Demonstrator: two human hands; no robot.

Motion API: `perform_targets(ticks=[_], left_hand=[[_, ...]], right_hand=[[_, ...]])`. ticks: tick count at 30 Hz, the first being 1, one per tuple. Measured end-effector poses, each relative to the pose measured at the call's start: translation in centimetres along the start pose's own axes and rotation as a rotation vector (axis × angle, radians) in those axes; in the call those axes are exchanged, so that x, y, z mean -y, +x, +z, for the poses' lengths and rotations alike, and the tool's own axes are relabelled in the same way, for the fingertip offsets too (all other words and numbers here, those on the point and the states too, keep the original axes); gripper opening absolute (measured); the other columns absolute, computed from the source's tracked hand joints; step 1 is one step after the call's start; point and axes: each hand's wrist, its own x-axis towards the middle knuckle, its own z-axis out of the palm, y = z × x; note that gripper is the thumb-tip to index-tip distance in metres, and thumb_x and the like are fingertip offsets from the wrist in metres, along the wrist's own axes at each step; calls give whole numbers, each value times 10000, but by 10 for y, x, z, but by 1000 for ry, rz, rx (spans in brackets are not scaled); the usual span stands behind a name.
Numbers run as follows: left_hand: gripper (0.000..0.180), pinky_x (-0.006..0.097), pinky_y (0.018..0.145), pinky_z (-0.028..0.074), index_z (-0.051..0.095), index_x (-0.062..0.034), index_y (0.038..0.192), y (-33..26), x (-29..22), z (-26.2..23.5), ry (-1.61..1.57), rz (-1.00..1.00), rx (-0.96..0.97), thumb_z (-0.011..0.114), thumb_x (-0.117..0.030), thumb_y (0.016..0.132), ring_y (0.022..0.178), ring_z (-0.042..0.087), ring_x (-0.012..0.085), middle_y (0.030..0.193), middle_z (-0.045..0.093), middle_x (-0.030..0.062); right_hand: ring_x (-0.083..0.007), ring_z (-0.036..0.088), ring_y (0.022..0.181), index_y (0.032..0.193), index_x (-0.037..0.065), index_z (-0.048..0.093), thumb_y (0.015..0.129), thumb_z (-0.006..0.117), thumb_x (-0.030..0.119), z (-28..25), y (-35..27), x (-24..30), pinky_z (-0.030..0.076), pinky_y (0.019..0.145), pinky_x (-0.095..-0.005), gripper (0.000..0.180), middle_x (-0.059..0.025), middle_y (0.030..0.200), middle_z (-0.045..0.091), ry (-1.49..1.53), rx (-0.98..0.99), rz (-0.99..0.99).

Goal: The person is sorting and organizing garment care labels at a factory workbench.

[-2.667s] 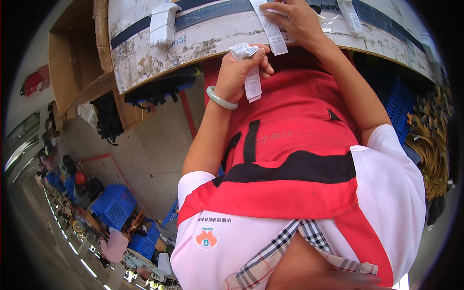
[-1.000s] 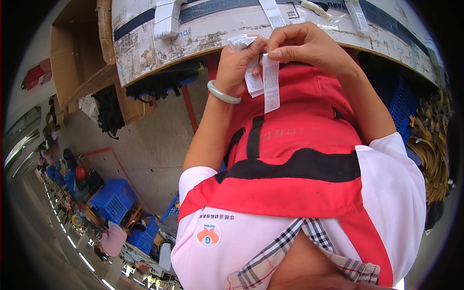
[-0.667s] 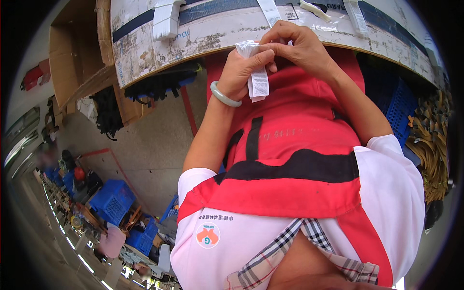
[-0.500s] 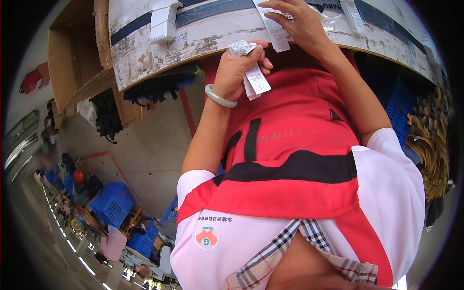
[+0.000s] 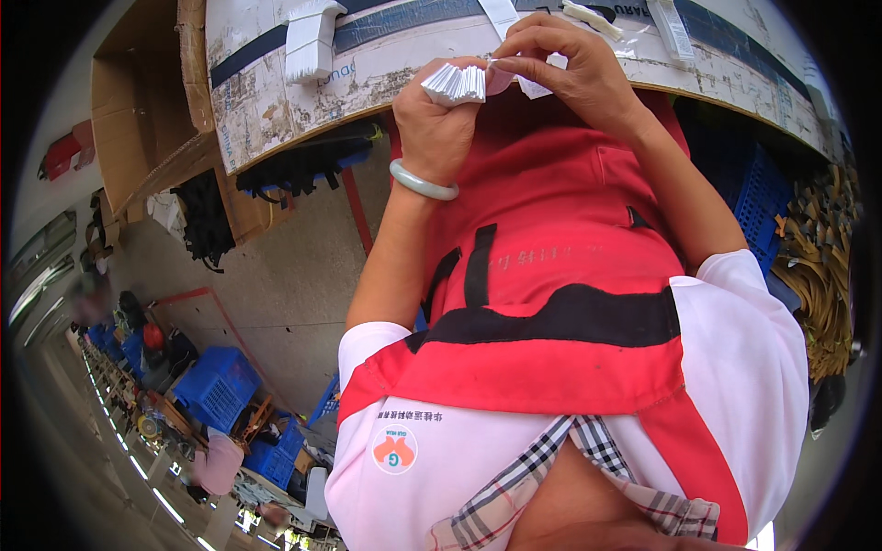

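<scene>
- Your left hand is clenched around a stack of white paper tags, held on edge so the fanned ends face your other hand; that way the top tag is easy to get at.
- Your right hand pinches at the stack's upper edge with thumb and forefinger, the other fingers curled clear, which leaves room to work on one tag only. Whether it has one tag free of the rest, you cannot tell from this view.
- You hold the stack up in front of your chest, just short of the table edge, not resting on it, so both hands work in the air close to your eyes.
- A pale bangle sits on your left wrist, clear of the tags.
- On the table, another white pile lies to the left and loose strips lie to the right, near your right hand, within a short reach.
- A red apron covers your front below the hands.
- Blue crates stand on the floor far to your left.
</scene>
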Motion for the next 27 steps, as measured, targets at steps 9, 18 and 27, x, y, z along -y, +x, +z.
perform_targets(ticks=[9,18,27], left_hand=[[161,205,561,484,708,-6,994,-6,-16,-2,-229,-265,70,732,-55,842,652,618,69,784,676,27],[162,209,508,446,699,-9,993,-5,-9,0,-253,-236,96,734,-85,854,589,579,68,718,652,23],[343,224,451,441,620,1,1005,-7,0,2,-851,-697,213,621,-335,938,559,575,127,777,650,93]], right_hand=[[-74,598,806,1016,6,678,911,674,169,4,-9,3,507,749,-219,195,-14,874,659,275,69,243],[-96,605,778,973,-13,672,915,666,185,6,-10,-1,501,752,-227,206,-29,841,659,319,59,180],[-79,561,657,936,-5,674,912,673,185,2,-4,24,472,603,-232,191,-28,755,615,629,322,324]])
